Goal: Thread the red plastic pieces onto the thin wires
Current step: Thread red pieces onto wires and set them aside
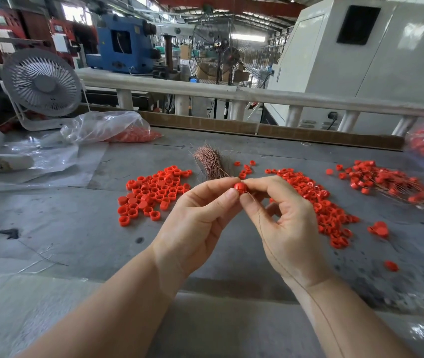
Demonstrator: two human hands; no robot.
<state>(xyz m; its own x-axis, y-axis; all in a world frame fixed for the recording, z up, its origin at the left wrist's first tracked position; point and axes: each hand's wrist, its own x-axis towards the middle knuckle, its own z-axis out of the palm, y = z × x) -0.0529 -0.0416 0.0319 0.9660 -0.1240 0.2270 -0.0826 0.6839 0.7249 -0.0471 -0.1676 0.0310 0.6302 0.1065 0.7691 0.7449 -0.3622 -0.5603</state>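
Above table [76,228], both grips pinching red piece [239,187]

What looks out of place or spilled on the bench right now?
Nothing serious. A few red pieces lie strayed from the piles, near the right hand. Both hands pinch one red piece between them, the left hand opposite; a thin wire trails down the right forearm.

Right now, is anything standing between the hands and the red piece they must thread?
Nothing visible. The left hand and right hand already pinch the red piece together above the table; the thin wire trails along the right palm.
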